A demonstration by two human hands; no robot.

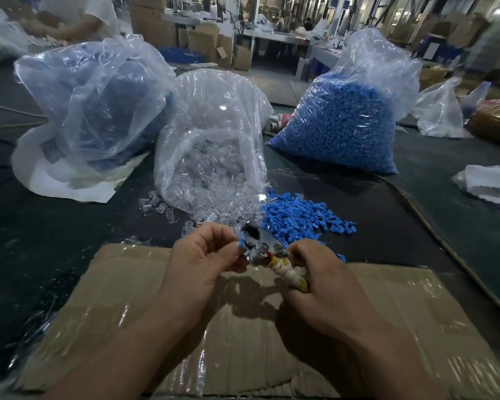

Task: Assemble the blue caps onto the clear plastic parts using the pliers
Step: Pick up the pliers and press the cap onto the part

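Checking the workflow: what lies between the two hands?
Head view: the pliers lie between them. The right hand grips the wrapped handles; the left hand pinches a blue cap at the metal head.

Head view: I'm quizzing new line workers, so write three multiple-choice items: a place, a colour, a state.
1. Where does the loose pile of blue caps lie?
A. On the cardboard
B. On the dark table, right of the open bag of clear parts
C. Inside a carton

2. What colour is the wrapping on the handles of the pliers?
A. Green
B. Black
C. Pale yellow

3. What is the right hand doing?
A. Gripping the pliers' handles
B. Lying flat on the cardboard
C. Reaching into a bag

Answers: 1 B, the pile sits on the table beside the bag's mouth; 2 C, the wrapping shows pale yellow; 3 A, its fingers curl round the handles, while the left hand pinches a blue cap at the pliers' head.
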